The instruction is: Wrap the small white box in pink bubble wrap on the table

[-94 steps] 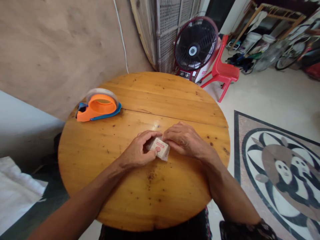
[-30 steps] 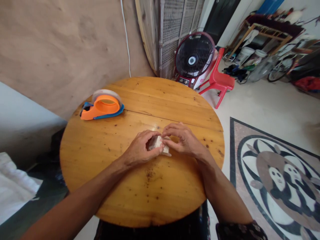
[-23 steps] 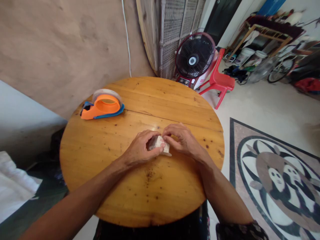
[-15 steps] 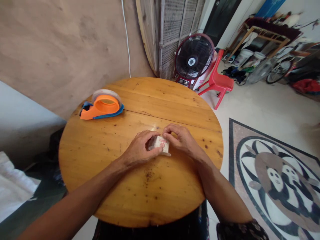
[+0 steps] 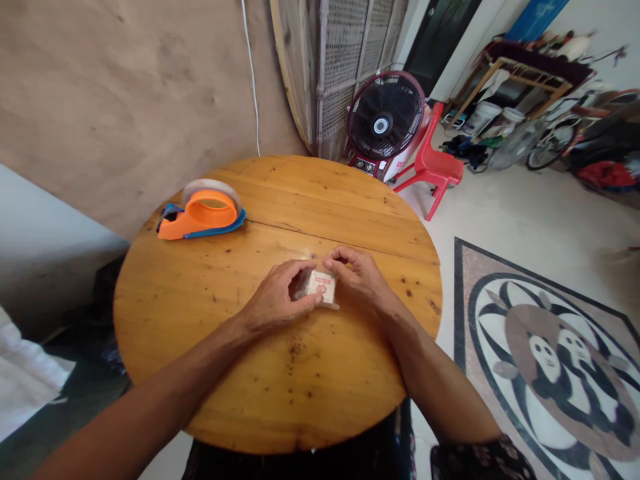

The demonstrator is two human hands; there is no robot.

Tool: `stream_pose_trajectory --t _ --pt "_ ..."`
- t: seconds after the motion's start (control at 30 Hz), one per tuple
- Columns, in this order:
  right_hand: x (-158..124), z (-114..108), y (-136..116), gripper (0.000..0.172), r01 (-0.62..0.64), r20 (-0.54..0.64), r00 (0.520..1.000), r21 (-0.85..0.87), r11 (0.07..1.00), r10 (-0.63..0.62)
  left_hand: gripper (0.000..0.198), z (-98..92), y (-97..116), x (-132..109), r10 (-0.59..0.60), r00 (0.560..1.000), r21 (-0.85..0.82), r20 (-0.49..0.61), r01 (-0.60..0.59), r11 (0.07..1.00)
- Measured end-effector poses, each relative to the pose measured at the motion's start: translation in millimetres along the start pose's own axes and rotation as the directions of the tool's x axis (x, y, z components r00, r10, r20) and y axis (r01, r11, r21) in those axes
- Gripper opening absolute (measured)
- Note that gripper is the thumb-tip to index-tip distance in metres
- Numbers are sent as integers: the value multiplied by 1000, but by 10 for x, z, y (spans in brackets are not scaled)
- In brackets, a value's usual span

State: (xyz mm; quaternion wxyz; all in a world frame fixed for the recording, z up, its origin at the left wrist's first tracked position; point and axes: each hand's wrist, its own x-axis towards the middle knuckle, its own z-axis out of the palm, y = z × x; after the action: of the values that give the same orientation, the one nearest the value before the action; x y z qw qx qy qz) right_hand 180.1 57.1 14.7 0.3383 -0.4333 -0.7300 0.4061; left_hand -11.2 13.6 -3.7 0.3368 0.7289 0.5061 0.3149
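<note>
A small pale packet [image 5: 321, 287] with red print, wrapped in clear plastic, lies near the middle of the round wooden table [image 5: 240, 280]. My left hand [image 5: 274, 300] curls round its left side with thumb and fingers pinching it. My right hand [image 5: 361, 280] grips the packet's right edge with bent fingers. Both hands rest on the tabletop. An orange and blue tape dispenser [image 5: 201, 212] with a roll of clear tape sits at the table's far left, away from both hands.
A tan wall runs behind the table. Beyond the far edge stand a floor fan [image 5: 385, 123] and a red plastic chair [image 5: 431, 167]. A floor mosaic with pandas [image 5: 555, 347] lies to the right. White cloth [image 5: 25, 380] shows at lower left.
My hands have kept hold of the packet and turned it a little, so its red print now faces up. The view shifted slightly; the tape dispenser stayed put.
</note>
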Motion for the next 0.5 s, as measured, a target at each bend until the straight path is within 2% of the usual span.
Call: stream_pose_trajectory --t 0.17,0.3,0.5 --pt "21 0 36 20 -37 2 999 49 998 37 49 20 -24 -17 -20 1000 -94 -3 19 995" --pt "43 -1 88 18 -25 -13 1000 29 999 25 40 4 -4 -14 28 999 -88 17 -27 996" --pt "67 -18 110 17 -31 -54 998 41 999 33 37 -16 21 -4 26 999 -74 34 -23 997"
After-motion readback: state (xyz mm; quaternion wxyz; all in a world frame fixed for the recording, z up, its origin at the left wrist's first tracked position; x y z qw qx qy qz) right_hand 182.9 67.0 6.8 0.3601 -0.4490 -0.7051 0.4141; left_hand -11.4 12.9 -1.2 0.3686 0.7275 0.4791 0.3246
